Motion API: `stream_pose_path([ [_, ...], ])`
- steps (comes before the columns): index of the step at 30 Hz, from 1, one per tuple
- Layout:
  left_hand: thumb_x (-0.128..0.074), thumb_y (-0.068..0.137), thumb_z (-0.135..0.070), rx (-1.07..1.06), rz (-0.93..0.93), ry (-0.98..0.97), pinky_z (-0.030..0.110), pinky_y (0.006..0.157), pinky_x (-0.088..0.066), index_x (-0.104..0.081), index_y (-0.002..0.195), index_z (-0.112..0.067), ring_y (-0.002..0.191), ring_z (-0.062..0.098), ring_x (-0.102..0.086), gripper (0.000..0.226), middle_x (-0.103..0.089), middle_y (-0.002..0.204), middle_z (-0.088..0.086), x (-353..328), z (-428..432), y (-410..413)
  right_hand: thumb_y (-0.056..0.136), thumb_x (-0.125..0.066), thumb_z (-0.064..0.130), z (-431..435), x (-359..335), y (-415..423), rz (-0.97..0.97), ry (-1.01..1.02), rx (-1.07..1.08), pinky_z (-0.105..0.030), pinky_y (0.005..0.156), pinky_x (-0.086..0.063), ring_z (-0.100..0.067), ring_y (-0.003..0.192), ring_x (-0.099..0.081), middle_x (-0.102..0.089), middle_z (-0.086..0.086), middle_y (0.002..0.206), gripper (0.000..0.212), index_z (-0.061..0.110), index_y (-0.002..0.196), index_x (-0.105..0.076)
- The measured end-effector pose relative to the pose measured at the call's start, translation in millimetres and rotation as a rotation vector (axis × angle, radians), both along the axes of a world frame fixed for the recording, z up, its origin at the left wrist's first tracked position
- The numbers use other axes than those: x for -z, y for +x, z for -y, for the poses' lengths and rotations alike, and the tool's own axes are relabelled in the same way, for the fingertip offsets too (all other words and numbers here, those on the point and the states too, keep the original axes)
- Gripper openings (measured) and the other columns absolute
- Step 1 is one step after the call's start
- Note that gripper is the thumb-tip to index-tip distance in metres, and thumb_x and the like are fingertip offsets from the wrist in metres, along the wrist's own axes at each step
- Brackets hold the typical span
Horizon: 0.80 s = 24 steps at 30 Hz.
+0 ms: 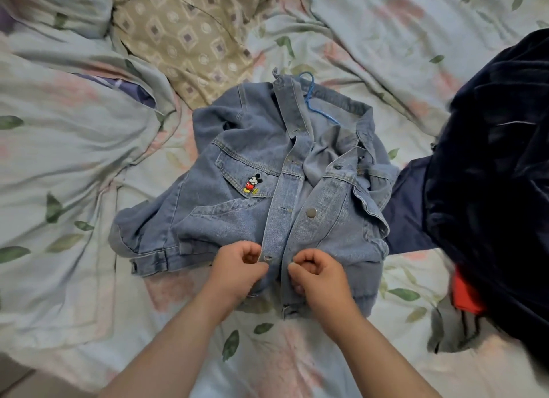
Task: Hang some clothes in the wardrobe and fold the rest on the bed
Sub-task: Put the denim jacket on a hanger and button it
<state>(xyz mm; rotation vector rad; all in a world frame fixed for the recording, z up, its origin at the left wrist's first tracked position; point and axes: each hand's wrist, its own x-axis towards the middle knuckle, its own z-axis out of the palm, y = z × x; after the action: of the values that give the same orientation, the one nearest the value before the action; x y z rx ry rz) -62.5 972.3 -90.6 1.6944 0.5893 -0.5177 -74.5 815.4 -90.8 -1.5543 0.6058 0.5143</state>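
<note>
Both hands, left (237, 271) and right (316, 276), grip pinching denim jacket (237, 219) front edges near hem.

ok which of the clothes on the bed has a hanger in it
The denim jacket: a blue hanger pokes from its collar. The dark navy garment at right shows none.

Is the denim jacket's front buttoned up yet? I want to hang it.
Mostly open. The denim jacket gapes at the chest, one metal button unfastened. Left hand and right hand pinch the plackets near the hem.
</note>
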Motion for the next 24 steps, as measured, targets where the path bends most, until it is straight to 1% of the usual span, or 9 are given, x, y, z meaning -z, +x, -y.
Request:
stream_pose_path([
  [3, -0.067, 0.077, 0.004, 0.064, 0.053, -0.056, 0.028, 0.063, -0.048, -0.075, 0.081, -0.008, 0.065, 0.013, -0.056, 0.015, -0.07, 0.071, 0.007, -7, 12, -9, 0.088, -0.066, -0.007, 1, -13, 3, -0.045, 0.155, 0.049, -0.023, 0.05, -0.047, -0.013, 0.051, -0.052, -0.057, -0.002, 0.057, 0.011, 0.004, 0.086, -0.064],
  [6, -0.073, 0.073, -0.002, -0.029, 0.077, -0.125, 0.038, 0.07, -0.054, -0.076, 0.084, -0.008, 0.072, 0.015, -0.059, 0.013, -0.074, 0.081, 0.014, -15, 19, -14, 0.088, -0.066, -0.007, 4, -17, 7, -0.094, 0.207, 0.065, -0.022, 0.053, -0.051, -0.011, 0.052, -0.056, -0.062, -0.002, 0.06, 0.009, 0.003, 0.088, -0.066],
  [9, -0.072, 0.077, 0.011, -0.061, 0.13, -0.086, 0.021, 0.062, -0.048, -0.073, 0.069, -0.017, 0.064, 0.008, -0.053, 0.029, -0.066, 0.066, -0.003, -17, 23, -16, 0.088, -0.065, -0.009, 7, -19, 9, -0.113, 0.222, 0.036, -0.022, 0.055, -0.053, -0.011, 0.056, -0.059, -0.064, -0.005, 0.065, 0.013, 0.003, 0.087, -0.067],
  [11, -0.073, 0.076, 0.011, -0.011, 0.174, -0.014, 0.013, 0.061, -0.046, -0.075, 0.073, -0.021, 0.062, 0.002, -0.055, 0.032, -0.066, 0.066, -0.011, -17, 24, -17, 0.088, -0.063, -0.011, 7, -19, 10, -0.127, 0.229, 0.043, -0.021, 0.053, -0.052, -0.011, 0.054, -0.058, -0.064, -0.003, 0.062, 0.016, 0.004, 0.084, -0.066],
  [14, -0.075, 0.075, 0.01, 0.065, 0.233, 0.075, 0.01, 0.063, -0.043, -0.073, 0.072, -0.028, 0.061, -0.006, -0.057, 0.038, -0.066, 0.065, -0.019, -13, 23, -20, 0.089, -0.059, -0.013, 7, -20, 10, -0.176, 0.268, 0.083, -0.019, 0.05, -0.05, -0.011, 0.052, -0.053, -0.061, -0.002, 0.059, 0.017, 0.002, 0.085, -0.065],
  [18, -0.075, 0.075, 0.007, 0.121, 0.271, 0.133, 0.012, 0.063, -0.044, -0.071, 0.063, -0.034, 0.062, -0.005, -0.058, 0.042, -0.066, 0.067, -0.015, -12, 23, -22, 0.09, -0.054, -0.015, 9, -18, 9, -0.233, 0.332, 0.141, -0.018, 0.047, -0.049, -0.009, 0.048, -0.053, -0.06, -0.002, 0.057, 0.019, 0.001, 0.085, -0.064],
  [20, -0.068, 0.078, 0.003, 0.101, 0.229, 0.081, 0.022, 0.064, -0.051, -0.077, 0.067, -0.028, 0.066, 0.003, -0.064, 0.035, -0.071, 0.068, -0.011, -17, 25, -23, 0.09, -0.054, -0.015, 9, -17, 9, -0.245, 0.336, 0.133, -0.018, 0.046, -0.048, -0.008, 0.047, -0.052, -0.058, -0.001, 0.055, 0.021, 0.004, 0.083, -0.061],
  [22, -0.056, 0.08, 0.003, 0.062, 0.132, -0.043, 0.039, 0.071, -0.057, -0.081, 0.073, -0.022, 0.075, 0.03, -0.071, 0.037, -0.075, 0.074, 0.004, -21, 26, -22, 0.09, -0.054, -0.015, 9, -16, 9, -0.248, 0.32, 0.115, -0.018, 0.046, -0.047, -0.007, 0.045, -0.051, -0.054, -0.001, 0.056, 0.024, 0.007, 0.08, -0.056],
  [24, -0.052, 0.085, 0.012, 0.009, 0.043, -0.131, 0.039, 0.07, -0.058, -0.081, 0.07, -0.02, 0.07, 0.034, -0.068, 0.046, -0.075, 0.073, 0.011, -24, 28, -20, 0.088, -0.053, -0.016, 10, -15, 9, -0.253, 0.305, 0.102, -0.019, 0.046, -0.046, -0.008, 0.046, -0.051, -0.053, -0.004, 0.06, 0.026, 0.008, 0.077, -0.054],
])
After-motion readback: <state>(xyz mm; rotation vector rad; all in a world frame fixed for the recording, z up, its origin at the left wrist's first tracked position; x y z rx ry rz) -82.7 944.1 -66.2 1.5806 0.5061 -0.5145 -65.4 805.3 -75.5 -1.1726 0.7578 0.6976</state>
